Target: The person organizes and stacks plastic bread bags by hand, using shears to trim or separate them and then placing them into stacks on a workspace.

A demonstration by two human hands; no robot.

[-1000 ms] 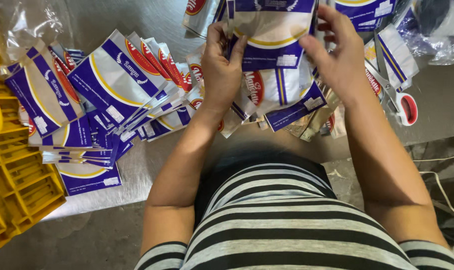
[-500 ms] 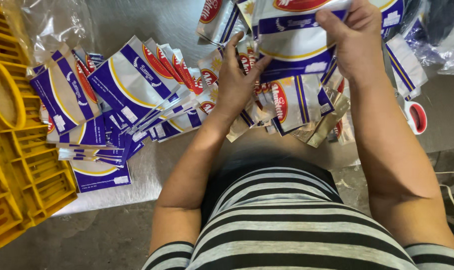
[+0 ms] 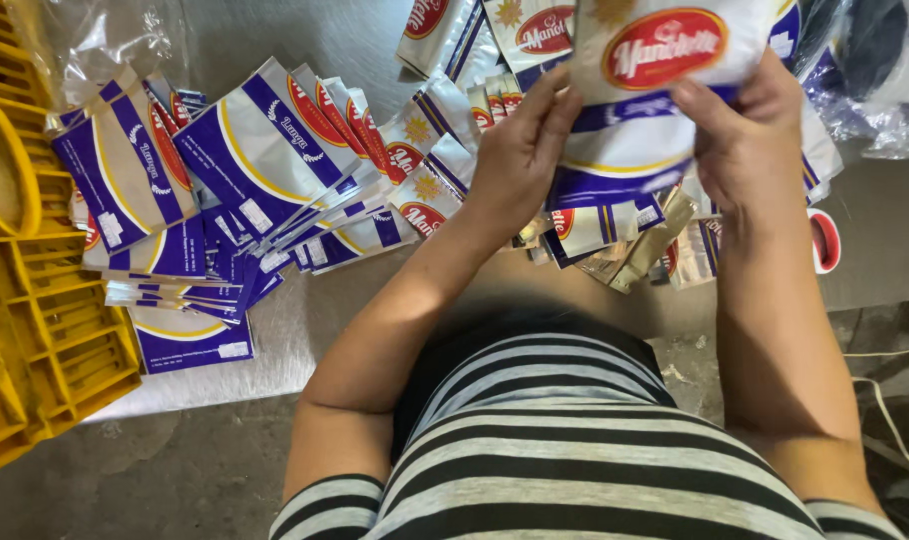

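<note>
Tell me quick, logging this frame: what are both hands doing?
Left hand: closed on the white-and-blue pouch, left edge.
Right hand: closed on the same pouch, right edge.

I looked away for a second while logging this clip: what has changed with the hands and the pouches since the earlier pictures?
Both hands, left hand and right hand, still grip the white and blue printed plastic pouch; its red-oval end has come into view. The fanned pile of blue and white pouches on the grey metal table and the yellow plastic crate stayed put; they only sit differently in frame.
</note>
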